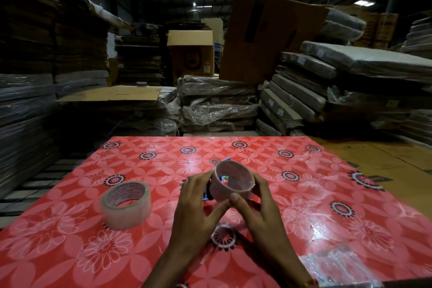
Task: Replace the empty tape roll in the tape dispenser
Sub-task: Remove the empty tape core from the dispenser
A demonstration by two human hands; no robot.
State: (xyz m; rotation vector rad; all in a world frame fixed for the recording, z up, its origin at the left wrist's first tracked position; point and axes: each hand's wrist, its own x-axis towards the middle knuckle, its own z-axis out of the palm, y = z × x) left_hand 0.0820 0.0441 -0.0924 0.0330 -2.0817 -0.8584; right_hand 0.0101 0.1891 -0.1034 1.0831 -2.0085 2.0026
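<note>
An empty cardboard tape core (233, 181) is held just above the red flowered tablecloth (304, 194), near the table's middle. My left hand (198, 203) grips its left side and my right hand (254, 203) grips its right side, thumbs meeting under its front rim. A blue tape dispenser (207, 193) shows only in small bits behind and under the core, mostly hidden by my fingers. A full roll of clear tape (126, 204) stands on the cloth to the left, apart from my hands.
Crumpled clear plastic wrap (336, 264) lies at the table's near right corner. Stacks of plastic-wrapped bundles (219, 105) and cardboard boxes (268, 37) stand beyond the far edge. Flat cardboard (385, 163) lies to the right of the table.
</note>
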